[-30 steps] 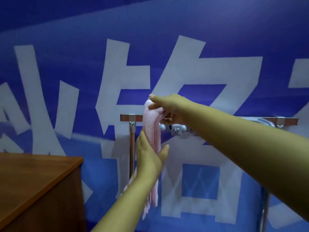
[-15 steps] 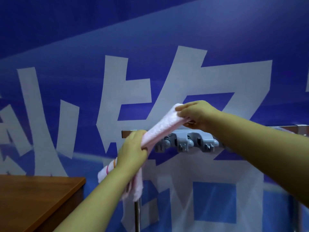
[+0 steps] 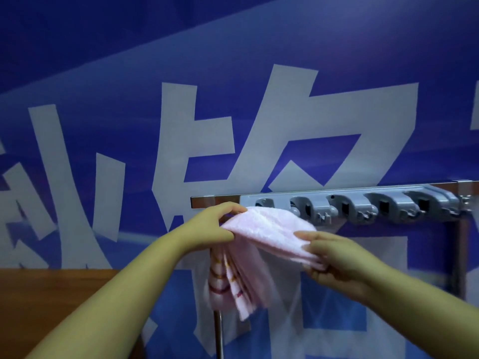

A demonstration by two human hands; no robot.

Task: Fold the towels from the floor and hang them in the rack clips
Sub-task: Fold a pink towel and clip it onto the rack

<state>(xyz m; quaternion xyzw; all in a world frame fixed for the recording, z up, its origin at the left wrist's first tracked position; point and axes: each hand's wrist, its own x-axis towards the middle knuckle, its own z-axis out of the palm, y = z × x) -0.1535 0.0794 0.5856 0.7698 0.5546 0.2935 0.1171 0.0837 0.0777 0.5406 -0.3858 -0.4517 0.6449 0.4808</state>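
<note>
Before the grey rack clips, our left hand and right hand each pinch the folded pink towel; we judge it best kept taut, its fold fed squarely into one clip.

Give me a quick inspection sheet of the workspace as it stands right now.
Surface: brown wooden tabletop at lower left, nothing seen on the visible part.
Job's things: pink terry towel with striped ends, held just below the grey plastic clip rack; clips show no towel in them.
Clutter: nothing seen.
Hands: left hand pinches the towel's left end; right hand grips its right end.
Cables: nothing seen.
Surroundings: blue banner with large white characters behind; metal stand post below the rack.
</note>
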